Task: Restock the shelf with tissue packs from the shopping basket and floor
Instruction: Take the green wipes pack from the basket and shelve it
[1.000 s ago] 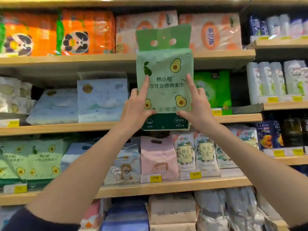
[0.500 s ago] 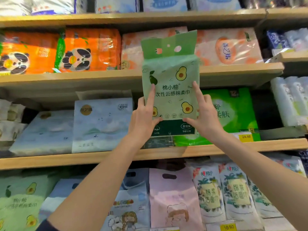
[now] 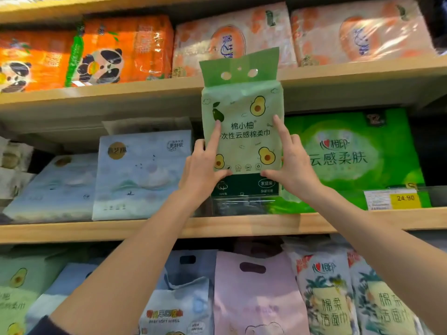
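**Avocado pack held upright at the middle shelf**

I have the green avocado tissue pack [image 3: 242, 131] gripped between both hands, upright, its flat handle flap with two punched holes pointing up. My left hand [image 3: 203, 175] clasps the lower left edge, with the index finger stretched up the front of the pack and the thumb pressed near the dark green band at the bottom. My right hand [image 3: 294, 165] mirrors it on the lower right edge, index finger raised, thumb tucked under the print. Both hands are closed on the pack.

The pack sits in front of the gap on the middle shelf [image 3: 217, 226], between the pale blue tissue pack [image 3: 142, 175] on the left and the bright green tissue pack [image 3: 350, 160] on the right. Its bottom edge looks just above the shelf board; I cannot tell whether it touches. The top flap overlaps the edge of the upper shelf [image 3: 121, 93], where orange panda packs [image 3: 108, 52] and peach packs [image 3: 232, 37] stand. A yellow price tag [image 3: 406, 199] reading 24.90 hangs below the bright green pack. Below, a pink pack [image 3: 256, 293] stands among others.
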A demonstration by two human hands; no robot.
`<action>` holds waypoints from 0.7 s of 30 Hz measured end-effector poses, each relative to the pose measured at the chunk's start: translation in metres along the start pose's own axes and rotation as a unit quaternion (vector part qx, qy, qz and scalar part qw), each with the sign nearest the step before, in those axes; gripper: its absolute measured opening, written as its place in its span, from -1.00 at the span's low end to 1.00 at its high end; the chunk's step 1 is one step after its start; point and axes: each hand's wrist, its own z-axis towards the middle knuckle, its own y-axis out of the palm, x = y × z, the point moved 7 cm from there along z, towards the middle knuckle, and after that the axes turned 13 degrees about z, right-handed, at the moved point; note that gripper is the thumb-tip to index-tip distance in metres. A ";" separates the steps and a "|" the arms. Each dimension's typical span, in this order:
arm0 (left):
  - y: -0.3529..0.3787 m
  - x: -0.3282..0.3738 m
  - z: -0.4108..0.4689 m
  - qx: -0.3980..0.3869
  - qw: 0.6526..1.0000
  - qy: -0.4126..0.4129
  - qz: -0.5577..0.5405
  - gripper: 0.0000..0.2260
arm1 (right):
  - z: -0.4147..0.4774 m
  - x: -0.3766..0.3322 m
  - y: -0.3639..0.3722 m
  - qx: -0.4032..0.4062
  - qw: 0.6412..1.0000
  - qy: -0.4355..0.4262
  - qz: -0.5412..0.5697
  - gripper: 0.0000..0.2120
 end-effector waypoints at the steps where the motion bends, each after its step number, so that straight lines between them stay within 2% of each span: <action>1: 0.005 -0.003 0.001 -0.010 1.000 -0.003 0.003 -0.07 | 0.001 0.004 0.004 -0.004 1.000 0.002 0.001 0.06; 12: 0.037 -0.039 0.001 -0.049 0.998 -0.033 -0.026 0.01 | 0.014 0.011 0.034 -0.063 0.997 -0.001 -0.049 0.06; 21: 0.054 -0.052 0.007 -0.130 0.991 -0.007 0.014 0.01 | 0.014 0.038 0.060 -0.106 0.991 0.074 -0.018 0.15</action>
